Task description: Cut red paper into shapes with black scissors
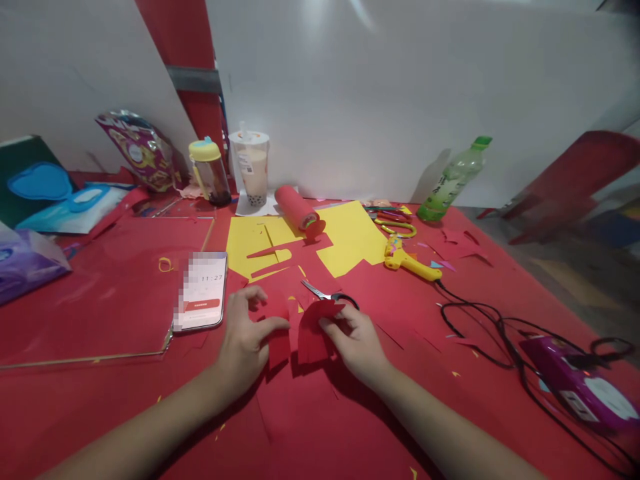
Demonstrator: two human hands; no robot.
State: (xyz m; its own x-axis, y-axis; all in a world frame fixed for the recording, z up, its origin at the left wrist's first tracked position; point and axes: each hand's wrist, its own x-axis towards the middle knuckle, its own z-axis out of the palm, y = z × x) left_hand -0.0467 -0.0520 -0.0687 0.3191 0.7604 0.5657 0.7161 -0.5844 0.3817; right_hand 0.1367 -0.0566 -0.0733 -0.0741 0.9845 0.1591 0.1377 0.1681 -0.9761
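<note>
My right hand [357, 340] pinches a piece of red paper [315, 333] between thumb and fingers, just above the table. To its left, my left hand [245, 340] has its thumb and index finger spread, with nothing gripped between them. Its thumb is close to another red paper scrap [279, 343]; whether they touch I cannot tell. Right behind the pinched paper lies a pair of scissors [319, 291] with dark handles, partly hidden by my right hand and the paper. Farther back, a red paper roll [296, 208] rests on sheets of yellow paper [350, 243].
A phone [203, 293] lies at left. A yellow glue gun [410, 263] with a black cord, a green bottle [453, 180] and a purple power strip [575, 380] are at right. A bubble tea cup [254, 170] and yellow-lidded bottle [213, 173] stand at the back.
</note>
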